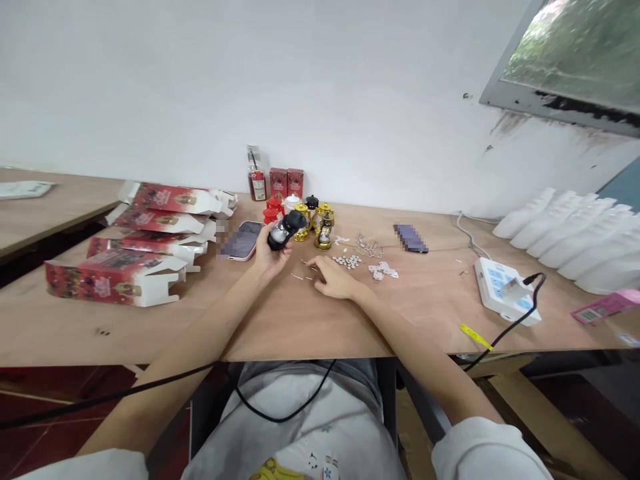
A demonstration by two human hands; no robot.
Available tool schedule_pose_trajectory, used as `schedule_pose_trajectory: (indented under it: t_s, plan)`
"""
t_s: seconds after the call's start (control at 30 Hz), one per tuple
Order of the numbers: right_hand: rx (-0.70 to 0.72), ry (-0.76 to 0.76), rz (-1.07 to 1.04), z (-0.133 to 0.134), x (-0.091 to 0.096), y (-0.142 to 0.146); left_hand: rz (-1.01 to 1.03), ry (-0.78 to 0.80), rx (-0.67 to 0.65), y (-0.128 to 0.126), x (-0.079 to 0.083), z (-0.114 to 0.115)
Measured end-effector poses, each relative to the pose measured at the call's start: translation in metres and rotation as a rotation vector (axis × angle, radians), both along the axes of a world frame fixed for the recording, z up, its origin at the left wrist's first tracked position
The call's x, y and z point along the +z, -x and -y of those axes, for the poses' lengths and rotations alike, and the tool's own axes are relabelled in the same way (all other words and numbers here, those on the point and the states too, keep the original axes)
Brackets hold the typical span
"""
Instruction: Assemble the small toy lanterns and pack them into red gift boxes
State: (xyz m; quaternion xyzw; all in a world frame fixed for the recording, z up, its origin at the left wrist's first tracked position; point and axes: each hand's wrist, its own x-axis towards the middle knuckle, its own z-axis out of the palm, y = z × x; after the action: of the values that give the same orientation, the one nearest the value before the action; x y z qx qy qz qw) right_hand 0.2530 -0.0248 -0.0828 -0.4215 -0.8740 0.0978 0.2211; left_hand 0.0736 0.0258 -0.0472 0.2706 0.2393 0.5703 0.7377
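My left hand (pixel 270 259) is closed around a small black lantern (pixel 283 231), held tilted above the table. My right hand (pixel 334 277) rests low over the tabletop, its thumb and index finger apart and fingertips down beside a few thin metal pieces (pixel 300 277). Just past it lie several small round button cells (pixel 347 261), a heap of bent metal pieces (pixel 369 247) and small white plastic parts (pixel 383 270). Behind the held lantern stand more lanterns: a gold and black one (pixel 324 233), a gold one (pixel 301 223), red ones (pixel 273 210) and a white one (pixel 293 201).
Open red printed boxes (pixel 120 277) are piled at left. A phone (pixel 244 241) lies by my left hand, another (pixel 411 239) farther right. A bottle (pixel 257 181) and two red boxes (pixel 287 181) stand against the wall. At right are a power strip (pixel 505 290) with a cable and white cone-like pieces (pixel 565 233).
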Motion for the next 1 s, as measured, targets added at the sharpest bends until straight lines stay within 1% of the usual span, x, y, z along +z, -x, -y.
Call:
schedule_pose_trajectory:
  t_s: [0.07,0.23,0.33,0.4,0.6,0.7,0.77,0.9,1.0]
  plan:
    - [0.0,0.017,0.012,0.003,0.001,0.003,-0.025,0.014,0.019,0.0,0.0,-0.001]
    - [-0.098,-0.006,0.031,0.001,-0.004,0.018,-0.055,0.06,0.087,-0.003,0.001,0.001]
    - [-0.114,-0.016,0.008,-0.001,-0.005,0.024,-0.091,0.09,0.135,-0.005,0.0,0.001]
    - [-0.101,-0.029,-0.021,0.0,-0.004,0.023,-0.133,0.11,0.166,-0.005,-0.001,-0.001]
    - [0.014,-0.033,-0.068,0.006,0.003,0.012,-0.238,0.133,0.235,-0.006,-0.012,-0.01]
    - [0.055,0.008,-0.166,0.005,0.001,0.013,-0.265,0.12,0.251,-0.006,-0.016,-0.013]
    - [0.065,0.083,-0.276,0.002,-0.003,0.015,-0.273,0.115,0.255,-0.006,-0.017,-0.013]
    - [-0.015,0.255,-0.571,-0.006,-0.011,0.017,-0.294,0.115,0.249,-0.007,-0.015,-0.011]
    - [-0.085,0.33,-0.675,-0.012,-0.013,0.016,-0.296,0.111,0.246,-0.007,-0.013,-0.009]
